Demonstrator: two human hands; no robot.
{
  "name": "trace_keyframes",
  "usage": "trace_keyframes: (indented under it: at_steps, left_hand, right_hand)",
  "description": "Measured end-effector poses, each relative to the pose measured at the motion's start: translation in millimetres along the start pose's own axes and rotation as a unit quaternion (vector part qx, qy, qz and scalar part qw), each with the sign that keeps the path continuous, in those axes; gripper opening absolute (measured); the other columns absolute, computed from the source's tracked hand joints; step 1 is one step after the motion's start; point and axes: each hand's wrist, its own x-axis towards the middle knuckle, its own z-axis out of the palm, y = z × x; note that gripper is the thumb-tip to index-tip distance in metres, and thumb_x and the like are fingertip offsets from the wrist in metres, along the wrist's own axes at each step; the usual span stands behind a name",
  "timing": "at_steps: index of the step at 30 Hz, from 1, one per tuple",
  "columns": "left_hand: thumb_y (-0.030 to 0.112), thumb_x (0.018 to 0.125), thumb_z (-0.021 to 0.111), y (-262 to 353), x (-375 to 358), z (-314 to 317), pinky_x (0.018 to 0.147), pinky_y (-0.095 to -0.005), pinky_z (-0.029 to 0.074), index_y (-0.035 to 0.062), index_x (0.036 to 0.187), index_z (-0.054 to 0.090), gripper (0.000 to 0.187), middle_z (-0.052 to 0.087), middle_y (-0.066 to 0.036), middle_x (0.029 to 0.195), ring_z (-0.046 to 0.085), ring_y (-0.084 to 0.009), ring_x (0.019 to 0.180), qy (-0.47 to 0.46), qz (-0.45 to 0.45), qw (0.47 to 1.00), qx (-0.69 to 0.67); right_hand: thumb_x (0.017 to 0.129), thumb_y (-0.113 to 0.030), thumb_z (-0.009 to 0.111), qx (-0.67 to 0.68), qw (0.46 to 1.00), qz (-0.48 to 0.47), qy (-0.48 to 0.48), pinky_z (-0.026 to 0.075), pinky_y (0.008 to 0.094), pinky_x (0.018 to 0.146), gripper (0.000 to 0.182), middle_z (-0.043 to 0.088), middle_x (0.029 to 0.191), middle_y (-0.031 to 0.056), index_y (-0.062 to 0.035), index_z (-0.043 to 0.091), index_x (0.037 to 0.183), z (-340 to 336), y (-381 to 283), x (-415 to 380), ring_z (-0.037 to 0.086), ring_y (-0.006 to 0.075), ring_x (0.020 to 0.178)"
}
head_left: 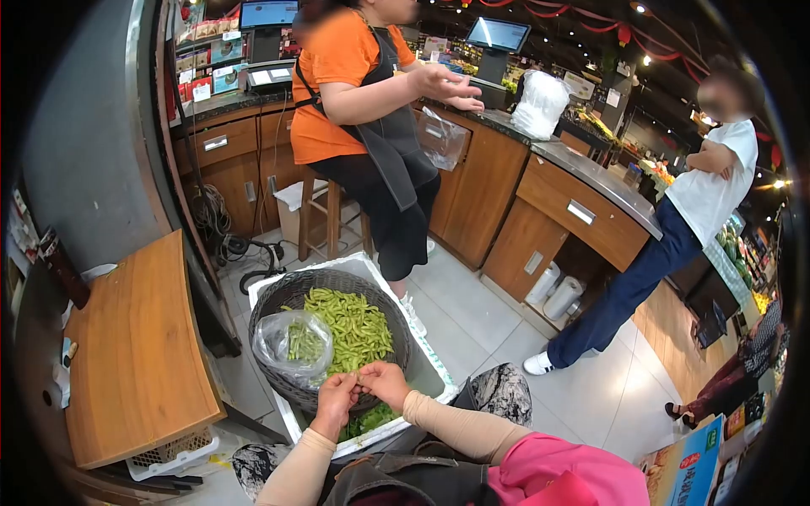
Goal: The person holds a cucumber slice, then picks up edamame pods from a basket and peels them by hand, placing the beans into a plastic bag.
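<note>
My left hand [337, 402] and my right hand [386, 384] meet over the near rim of a dark wicker basket [396, 325]. Both are closed in a pinch, fingertips touching or nearly so; whatever is between them is too small to make out. Green edamame pods [350, 316] are heaped in the basket. A clear plastic bag [293, 347] with more pods inside lies at the basket's left. The basket rests on a white foam box [434, 375], and green leaves [371, 419] show in the box below my hands.
A wooden desk [135, 346] stands to the left, with a white plastic crate [173, 455] beneath. Ahead, a person in an orange shirt [337, 59] sits on a wooden stool [332, 215] by the counter [472, 169]. Another person in a white shirt [726, 181] leans there at right.
</note>
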Motion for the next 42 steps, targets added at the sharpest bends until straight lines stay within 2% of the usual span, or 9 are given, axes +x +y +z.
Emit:
trace_keyframes:
  at_steps: [7, 13, 17, 22, 24, 27, 30, 33, 42]
  left_hand:
    - [0.011, 0.089, 0.055, 2.1, -16.2, 10.0, 0.051, -0.0220, 0.044, 0.0096, 0.084, 0.054, 0.005, 0.057, 0.000, 0.072, 0.052, -0.0088, 0.057, 0.021, -0.006, 1.000, -0.012]
    - [0.013, 0.088, 0.056, -11.1, -10.3, 3.9, 0.053, -0.0240, 0.046, 0.0087, 0.087, 0.056, 0.004, 0.058, -0.001, 0.075, 0.054, -0.0089, 0.060, -0.048, -0.010, 0.999, 0.001]
    - [0.014, 0.087, 0.060, -3.0, -24.3, 19.0, 0.054, -0.0207, 0.044, 0.0041, 0.092, 0.059, 0.011, 0.060, -0.002, 0.077, 0.054, -0.0088, 0.060, -0.030, 0.030, 0.999, 0.021]
    - [0.005, 0.087, 0.057, -13.6, -18.5, 25.9, 0.056, -0.0245, 0.050, 0.0006, 0.080, 0.053, 0.009, 0.058, -0.004, 0.071, 0.058, -0.0111, 0.063, -0.015, 0.133, 0.983, 0.129]
    - [0.006, 0.086, 0.058, -14.0, -20.4, 28.0, 0.054, -0.0236, 0.048, 0.0002, 0.078, 0.052, 0.012, 0.057, -0.004, 0.068, 0.058, -0.0111, 0.059, -0.013, 0.228, 0.932, 0.281]
    - [0.007, 0.086, 0.059, -10.7, -28.9, 33.7, 0.053, -0.0231, 0.046, -0.0007, 0.077, 0.052, 0.014, 0.058, -0.005, 0.067, 0.058, -0.0106, 0.059, -0.020, 0.353, 0.829, 0.433]
    - [0.007, 0.086, 0.059, -4.6, -38.0, 46.2, 0.053, -0.0221, 0.045, -0.0007, 0.077, 0.054, 0.013, 0.060, -0.005, 0.069, 0.056, -0.0100, 0.058, -0.056, 0.330, 0.868, 0.367]
    - [0.005, 0.086, 0.056, -6.9, -35.3, 48.3, 0.054, -0.0202, 0.044, -0.0002, 0.077, 0.056, 0.011, 0.062, -0.005, 0.074, 0.054, -0.0082, 0.059, -0.072, 0.119, 0.977, 0.161]
    - [0.006, 0.087, 0.055, -22.3, -25.4, 40.2, 0.055, -0.0214, 0.045, -0.0033, 0.083, 0.060, 0.011, 0.063, -0.006, 0.074, 0.054, -0.0081, 0.058, -0.128, 0.167, 0.943, 0.256]
  right_hand:
    - [0.082, -0.002, 0.057, 0.026, 0.999, -0.032, 0.036, 0.048, 0.0247, 0.061, 0.020, 0.063, 0.083, 0.0075, 0.0053, 0.059, 0.100, -3.1, 20.0, -1.2, 0.057, 0.0112, 0.066]
    - [0.087, -0.006, 0.056, -0.005, 0.999, -0.027, -0.018, 0.048, 0.0241, 0.066, 0.021, 0.060, 0.086, 0.0063, 0.0045, 0.055, 0.106, -13.9, 19.4, -10.1, 0.056, 0.0099, 0.075]
    - [0.086, -0.007, 0.060, 0.004, 0.998, -0.049, -0.035, 0.049, 0.0244, 0.065, 0.015, 0.061, 0.084, 0.0061, -0.0004, 0.057, 0.099, -23.0, 14.6, -14.1, 0.058, 0.0102, 0.075]
    - [0.084, -0.009, 0.061, -0.091, 0.986, -0.139, -0.008, 0.048, 0.0237, 0.062, 0.015, 0.061, 0.080, 0.0035, -0.0001, 0.058, 0.096, -30.9, 18.9, -15.4, 0.056, 0.0078, 0.069]
    - [0.085, -0.011, 0.061, 0.041, 0.996, -0.056, -0.057, 0.046, 0.0232, 0.060, 0.013, 0.060, 0.076, 0.0021, 0.0000, 0.059, 0.092, -32.6, 6.1, -17.9, 0.054, 0.0067, 0.067]
    - [0.087, -0.014, 0.061, -0.129, 0.989, -0.070, -0.018, 0.044, 0.0224, 0.059, 0.014, 0.059, 0.073, 0.0008, 0.0002, 0.060, 0.087, -38.8, -1.8, -18.0, 0.052, 0.0058, 0.065]
    - [0.087, -0.015, 0.060, -0.101, 0.992, -0.081, -0.005, 0.042, 0.0219, 0.057, 0.015, 0.059, 0.071, -0.0001, -0.0002, 0.061, 0.082, -40.3, 3.3, -13.6, 0.050, 0.0053, 0.064]
    - [0.088, -0.015, 0.059, 0.020, 0.997, -0.043, -0.061, 0.046, 0.0237, 0.055, 0.017, 0.060, 0.071, 0.0009, 0.0013, 0.062, 0.084, -43.9, -11.2, -24.8, 0.054, 0.0074, 0.063]
    - [0.087, -0.019, 0.062, 0.027, 0.990, 0.009, -0.135, 0.042, 0.0192, 0.054, 0.018, 0.060, 0.073, -0.0015, -0.0015, 0.063, 0.093, -70.0, -15.3, -27.8, 0.050, 0.0042, 0.059]
